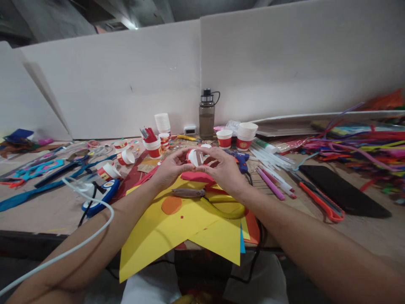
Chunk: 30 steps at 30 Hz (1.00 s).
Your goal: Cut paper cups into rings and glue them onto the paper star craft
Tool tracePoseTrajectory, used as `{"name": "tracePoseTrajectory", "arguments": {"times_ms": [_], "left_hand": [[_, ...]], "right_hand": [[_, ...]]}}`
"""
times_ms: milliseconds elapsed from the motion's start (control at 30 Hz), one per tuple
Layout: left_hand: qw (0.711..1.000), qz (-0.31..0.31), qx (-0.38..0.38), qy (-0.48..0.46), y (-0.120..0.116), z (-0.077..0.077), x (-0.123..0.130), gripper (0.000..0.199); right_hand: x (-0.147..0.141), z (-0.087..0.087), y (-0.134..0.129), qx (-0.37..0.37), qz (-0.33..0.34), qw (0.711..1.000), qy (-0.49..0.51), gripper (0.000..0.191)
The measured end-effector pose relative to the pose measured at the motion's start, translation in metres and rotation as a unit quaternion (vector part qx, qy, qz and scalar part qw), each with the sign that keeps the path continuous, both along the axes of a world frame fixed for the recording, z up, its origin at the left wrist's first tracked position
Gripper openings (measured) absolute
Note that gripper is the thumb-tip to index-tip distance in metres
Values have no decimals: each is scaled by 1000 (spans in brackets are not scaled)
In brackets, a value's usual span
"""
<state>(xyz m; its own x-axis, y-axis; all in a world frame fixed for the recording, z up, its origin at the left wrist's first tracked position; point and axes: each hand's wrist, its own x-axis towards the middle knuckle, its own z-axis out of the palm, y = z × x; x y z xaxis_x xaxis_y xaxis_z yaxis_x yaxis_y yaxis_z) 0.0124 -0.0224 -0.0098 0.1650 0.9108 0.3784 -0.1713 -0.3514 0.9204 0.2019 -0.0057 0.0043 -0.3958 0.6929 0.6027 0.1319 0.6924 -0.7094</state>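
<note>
A small red and white paper cup is held between my two hands above the yellow paper. My left hand grips its left side, with thumb and fingers on the cup. From the right, my right hand curves its fingers and thumb around it. Just below lie a piece of red paper, a pair of scissors with yellow handles and an orange paper disc on yellow sheets. A blue glue gun rests right of my right hand.
A bottle and stacked cups stand at the back. A black phone and orange cutter lie right. Tipped cups, a blue and white power strip and a white cable are left.
</note>
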Motion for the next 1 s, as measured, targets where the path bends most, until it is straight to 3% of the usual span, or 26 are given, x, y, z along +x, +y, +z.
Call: {"name": "tracePoseTrajectory", "arguments": {"times_ms": [400, 533, 700, 800, 933, 1000], "left_hand": [[993, -2, -5, 119, -10, 7, 5, 53], [993, 11, 4, 116, -15, 7, 13, 55], [993, 62, -4, 98, -18, 5, 22, 39], [993, 74, 1, 93, -18, 6, 21, 32], [995, 85, -17, 47, -10, 13, 11, 34], [992, 122, -28, -1, -4, 16, 1, 33]], "right_hand": [[-1, 1, -4, 75, -83, 991, -75, 45], [-2, 5, -13, 103, -138, 975, -138, 42], [-5, 7, -23, 143, -192, 946, -221, 41], [-4, 9, -25, 165, -177, 945, -221, 44], [-1, 10, -19, 142, -125, 971, -149, 42], [1, 10, -13, 124, -115, 978, -120, 38]]}}
